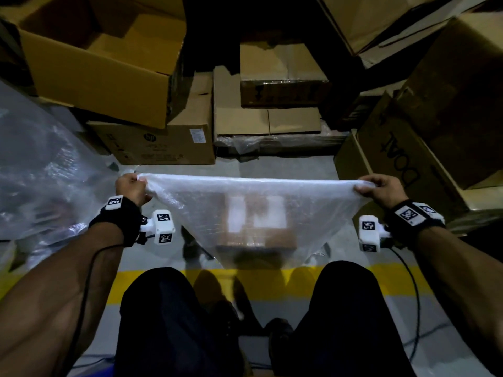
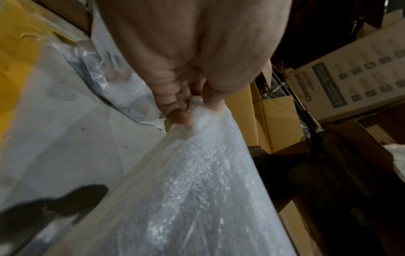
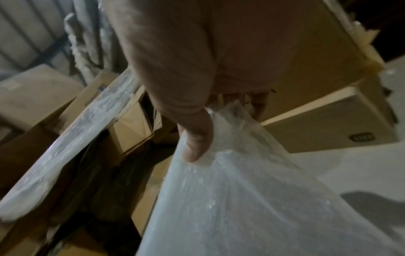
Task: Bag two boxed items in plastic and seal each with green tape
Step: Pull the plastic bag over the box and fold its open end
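Note:
A translucent plastic bag [image 1: 253, 210] hangs stretched between my two hands above the grey floor. A brown cardboard box [image 1: 255, 235] with white patches shows through it, low in the bag. My left hand [image 1: 133, 187] grips the bag's top left corner; in the left wrist view the fingers [image 2: 179, 110] curl round the bunched plastic [image 2: 197, 173]. My right hand [image 1: 379, 189] grips the top right corner; in the right wrist view the thumb [image 3: 195, 138] presses on the plastic [image 3: 241, 190]. No green tape is in view.
Stacked cardboard boxes [image 1: 109, 63] ring the far side, with more on the right [image 1: 424, 148]. A heap of clear plastic [image 1: 40, 172] lies at the left. A yellow floor line [image 1: 272, 281] runs past my knees [image 1: 168, 322]. Cables trail on the floor.

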`<state>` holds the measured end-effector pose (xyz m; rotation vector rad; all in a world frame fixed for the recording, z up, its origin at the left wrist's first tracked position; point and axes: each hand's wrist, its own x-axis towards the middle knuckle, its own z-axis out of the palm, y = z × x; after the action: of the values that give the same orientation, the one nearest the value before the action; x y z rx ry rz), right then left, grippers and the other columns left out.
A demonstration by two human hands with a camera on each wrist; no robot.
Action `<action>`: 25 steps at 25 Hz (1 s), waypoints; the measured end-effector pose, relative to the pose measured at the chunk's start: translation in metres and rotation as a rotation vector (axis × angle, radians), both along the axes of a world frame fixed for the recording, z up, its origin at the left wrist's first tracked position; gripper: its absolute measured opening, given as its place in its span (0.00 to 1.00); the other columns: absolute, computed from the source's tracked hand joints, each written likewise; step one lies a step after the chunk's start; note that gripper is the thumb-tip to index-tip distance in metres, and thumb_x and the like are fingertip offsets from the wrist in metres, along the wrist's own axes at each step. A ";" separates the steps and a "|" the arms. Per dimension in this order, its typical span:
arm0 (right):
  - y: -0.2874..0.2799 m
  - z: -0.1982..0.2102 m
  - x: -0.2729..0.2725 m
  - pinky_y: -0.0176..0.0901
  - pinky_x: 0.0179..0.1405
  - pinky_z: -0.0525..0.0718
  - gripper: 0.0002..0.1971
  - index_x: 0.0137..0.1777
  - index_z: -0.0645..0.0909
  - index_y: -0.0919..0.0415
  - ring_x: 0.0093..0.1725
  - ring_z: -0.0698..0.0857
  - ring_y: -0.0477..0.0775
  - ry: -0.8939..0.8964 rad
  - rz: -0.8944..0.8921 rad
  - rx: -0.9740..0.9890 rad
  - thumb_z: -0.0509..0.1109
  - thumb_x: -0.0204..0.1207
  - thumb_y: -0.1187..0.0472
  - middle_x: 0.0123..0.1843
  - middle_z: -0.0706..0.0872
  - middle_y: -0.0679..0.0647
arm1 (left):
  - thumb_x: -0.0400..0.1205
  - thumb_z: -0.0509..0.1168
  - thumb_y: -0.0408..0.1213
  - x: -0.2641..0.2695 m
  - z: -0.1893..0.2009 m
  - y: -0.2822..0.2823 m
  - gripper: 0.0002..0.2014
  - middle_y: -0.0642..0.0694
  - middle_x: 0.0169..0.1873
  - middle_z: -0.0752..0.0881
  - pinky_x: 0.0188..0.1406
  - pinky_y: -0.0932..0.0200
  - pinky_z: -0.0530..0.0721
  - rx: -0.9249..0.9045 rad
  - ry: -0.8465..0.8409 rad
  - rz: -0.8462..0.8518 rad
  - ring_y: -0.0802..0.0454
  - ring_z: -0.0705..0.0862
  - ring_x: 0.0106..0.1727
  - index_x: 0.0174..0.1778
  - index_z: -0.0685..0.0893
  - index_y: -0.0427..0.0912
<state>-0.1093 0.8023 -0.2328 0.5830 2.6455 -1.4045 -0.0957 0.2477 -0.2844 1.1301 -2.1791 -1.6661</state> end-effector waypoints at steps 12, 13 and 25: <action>0.003 0.002 0.006 0.45 0.37 0.88 0.15 0.64 0.80 0.67 0.44 0.82 0.56 0.017 0.018 -0.102 0.69 0.77 0.73 0.52 0.82 0.60 | 0.86 0.55 0.36 0.007 0.001 0.003 0.12 0.36 0.50 0.79 0.31 0.57 0.77 0.022 -0.029 -0.103 0.40 0.79 0.46 0.58 0.79 0.35; 0.005 0.006 0.006 0.39 0.33 0.89 0.17 0.65 0.80 0.66 0.42 0.83 0.55 0.008 -0.023 -0.171 0.68 0.77 0.75 0.53 0.82 0.62 | 0.87 0.54 0.36 0.009 0.000 0.002 0.14 0.36 0.50 0.79 0.31 0.58 0.76 -0.014 -0.029 -0.137 0.40 0.79 0.47 0.60 0.79 0.32; 0.017 0.010 0.010 0.39 0.33 0.83 0.11 0.41 0.81 0.57 0.39 0.83 0.55 0.046 -0.077 -0.196 0.67 0.78 0.73 0.38 0.82 0.57 | 0.84 0.60 0.34 0.012 0.007 0.000 0.14 0.31 0.44 0.83 0.46 0.44 0.80 -0.190 -0.059 -0.163 0.39 0.80 0.41 0.57 0.83 0.27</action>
<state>-0.0991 0.8197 -0.2230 0.6430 2.5037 -1.6935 -0.0837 0.2474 -0.2775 0.9872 -2.4646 -1.4606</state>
